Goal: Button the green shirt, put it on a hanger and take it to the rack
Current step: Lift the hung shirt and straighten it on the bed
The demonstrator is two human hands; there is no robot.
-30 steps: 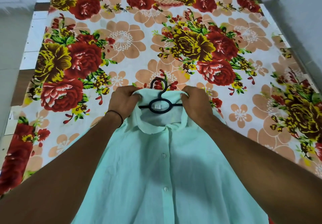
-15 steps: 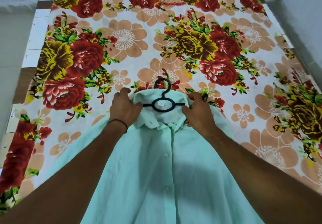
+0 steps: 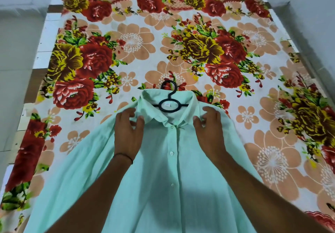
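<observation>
The pale green shirt (image 3: pixel 163 182) lies front up on the bed, buttoned down its placket, collar pointing away from me. A black plastic hanger (image 3: pixel 169 104) sits inside the neck opening, its hook sticking out past the collar. My left hand (image 3: pixel 127 133) rests on the shirt's left shoulder just below the collar, fingers pinching the fabric. My right hand (image 3: pixel 210 129) does the same on the right shoulder. Both forearms cross the lower shirt and hide parts of it.
A floral bedsheet (image 3: pixel 208 51) with red and yellow roses covers the bed. Pale walls stand to the left (image 3: pixel 20 69) and to the right (image 3: pixel 311 15). The bed's wooden edge (image 3: pixel 36 80) shows on the left.
Both hands have slid back from the collar and hanger down onto the shirt's shoulders. The collar now lies flatter around the hanger.
</observation>
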